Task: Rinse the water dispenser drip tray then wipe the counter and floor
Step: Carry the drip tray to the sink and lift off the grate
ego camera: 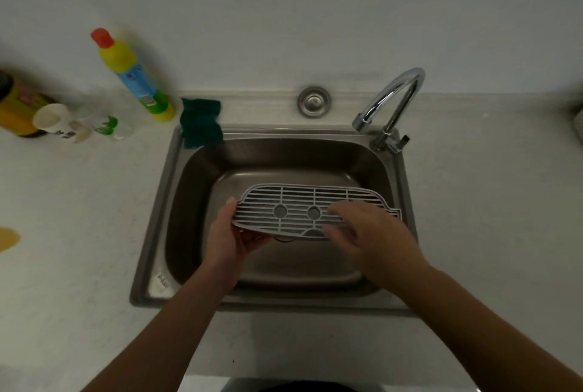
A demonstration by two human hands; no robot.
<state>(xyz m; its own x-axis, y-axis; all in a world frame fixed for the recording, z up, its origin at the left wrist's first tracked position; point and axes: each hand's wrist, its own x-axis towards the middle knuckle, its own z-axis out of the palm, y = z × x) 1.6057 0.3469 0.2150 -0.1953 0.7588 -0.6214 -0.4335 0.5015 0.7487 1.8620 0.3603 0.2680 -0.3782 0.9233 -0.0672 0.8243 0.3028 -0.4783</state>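
A grey slatted drip tray (303, 199) with round holes is held level over the steel sink (192, 177). My left hand (230, 234) grips its left end, thumb on top and fingers underneath. My right hand (366, 230) lies over the tray's right part with its fingers spread across the slats; whether it grips the tray or only rests on it I cannot tell. The chrome tap (391, 101) arches at the sink's back right, and no water is visible coming from it.
A dark green cloth (200, 122) hangs over the sink's back left corner. A yellow bottle with a red cap (132, 76), paper cups (53, 120) and a yellow jar (15, 107) stand on the white counter (79, 218) at the left. A brown stain (8, 238) marks the left edge.
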